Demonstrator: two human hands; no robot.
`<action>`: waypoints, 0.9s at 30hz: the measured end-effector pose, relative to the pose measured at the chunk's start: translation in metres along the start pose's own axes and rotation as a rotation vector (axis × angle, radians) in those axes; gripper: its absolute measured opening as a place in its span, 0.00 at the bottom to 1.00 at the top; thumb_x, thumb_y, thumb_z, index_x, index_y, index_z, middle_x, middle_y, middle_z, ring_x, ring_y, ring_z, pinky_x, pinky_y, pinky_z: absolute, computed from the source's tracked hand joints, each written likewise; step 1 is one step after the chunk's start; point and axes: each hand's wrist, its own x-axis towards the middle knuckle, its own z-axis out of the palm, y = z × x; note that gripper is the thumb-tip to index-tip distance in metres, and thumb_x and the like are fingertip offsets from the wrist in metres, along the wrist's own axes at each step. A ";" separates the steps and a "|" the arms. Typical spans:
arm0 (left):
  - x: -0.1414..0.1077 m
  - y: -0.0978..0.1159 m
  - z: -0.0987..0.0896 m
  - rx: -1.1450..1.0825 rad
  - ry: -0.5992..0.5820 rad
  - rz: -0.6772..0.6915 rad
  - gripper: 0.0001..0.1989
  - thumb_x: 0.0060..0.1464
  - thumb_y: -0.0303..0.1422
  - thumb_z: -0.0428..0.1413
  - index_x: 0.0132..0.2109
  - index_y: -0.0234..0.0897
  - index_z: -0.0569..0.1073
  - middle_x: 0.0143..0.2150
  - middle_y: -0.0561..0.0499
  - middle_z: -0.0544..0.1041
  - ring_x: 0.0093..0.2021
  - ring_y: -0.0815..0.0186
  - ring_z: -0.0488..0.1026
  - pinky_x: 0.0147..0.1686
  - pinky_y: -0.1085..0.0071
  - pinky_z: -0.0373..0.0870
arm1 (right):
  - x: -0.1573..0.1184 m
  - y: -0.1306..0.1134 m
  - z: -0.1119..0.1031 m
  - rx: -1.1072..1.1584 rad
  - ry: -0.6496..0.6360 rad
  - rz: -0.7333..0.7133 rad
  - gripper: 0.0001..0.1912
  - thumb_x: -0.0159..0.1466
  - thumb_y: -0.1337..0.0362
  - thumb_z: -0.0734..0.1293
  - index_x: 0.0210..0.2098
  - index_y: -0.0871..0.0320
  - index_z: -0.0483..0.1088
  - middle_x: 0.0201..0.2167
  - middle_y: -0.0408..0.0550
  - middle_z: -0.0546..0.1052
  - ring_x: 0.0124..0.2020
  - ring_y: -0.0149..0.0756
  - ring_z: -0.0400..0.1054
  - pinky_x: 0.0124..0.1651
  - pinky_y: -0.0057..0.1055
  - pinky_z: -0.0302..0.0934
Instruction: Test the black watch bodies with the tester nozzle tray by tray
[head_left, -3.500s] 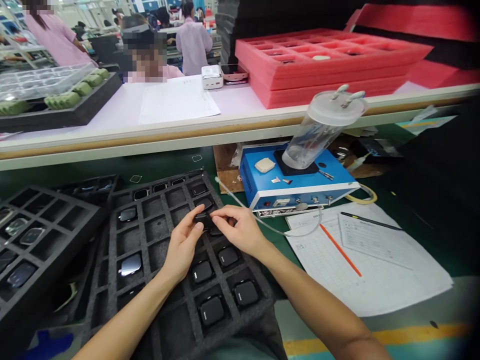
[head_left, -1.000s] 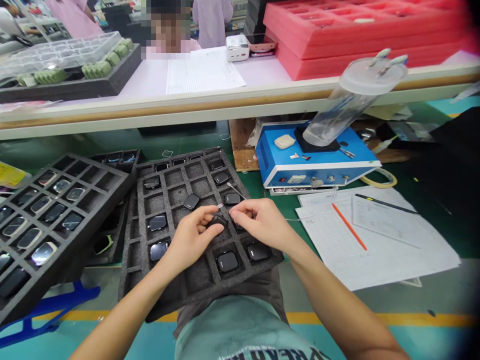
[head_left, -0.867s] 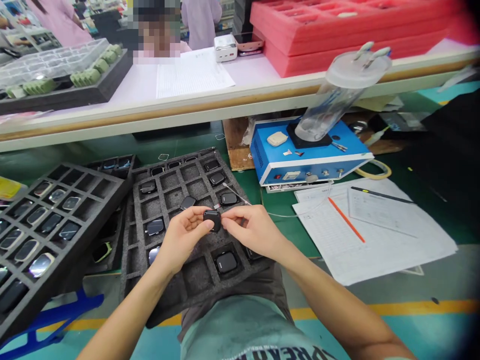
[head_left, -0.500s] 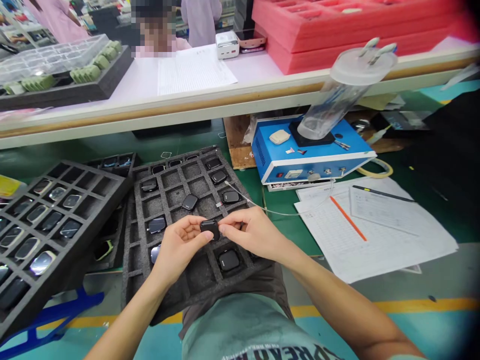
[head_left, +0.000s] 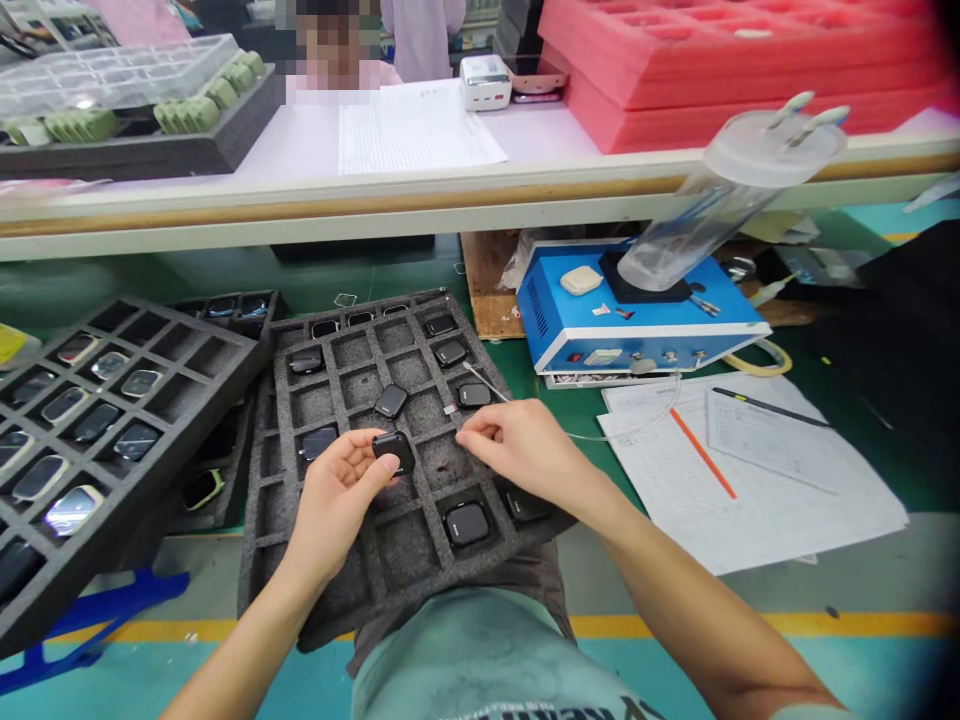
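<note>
Left hand: the left hand (head_left: 330,500) grips one dark watch (head_left: 394,452) between thumb and fingers, raised over the middle of the tray (head_left: 405,545).
Right hand: the right hand (head_left: 529,450) is partly closed, thumb and fingertips drawn together over the tray, apart from the held watch; whether they pinch anything tiny, I cannot tell.
Tray: its near edge is above the lap; dark watches sit in pockets along the right side and towards the near right corner.
Loose watch: this one (head_left: 391,401) lies askew across the ribs, just beyond the held one.
Tube: the thin clear tube (head_left: 615,436) runs behind the right hand, its pale tip (head_left: 469,367) among the watches at the right.
Small piece: a silver-ended bit (head_left: 450,409) lies near the right-hand watches; too small to name.
Blue box: beyond the tray's right edge, the box (head_left: 652,318) bears a clear cylinder (head_left: 682,240).
Risks: the one-handed pinch could let the watch slip and strike a rib; a knee shift could tip the tray and slide the loose watch; the right wrist could snag the tube and drag its tip over the watches.
</note>
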 end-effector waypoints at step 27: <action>0.015 0.016 0.036 0.076 -0.142 0.136 0.13 0.52 0.33 0.67 0.44 0.38 0.74 0.37 0.52 0.76 0.38 0.67 0.73 0.39 0.72 0.76 | -0.002 -0.017 -0.023 0.583 0.002 -0.044 0.05 0.58 0.65 0.70 0.27 0.61 0.76 0.20 0.42 0.74 0.21 0.26 0.64 0.23 0.22 0.55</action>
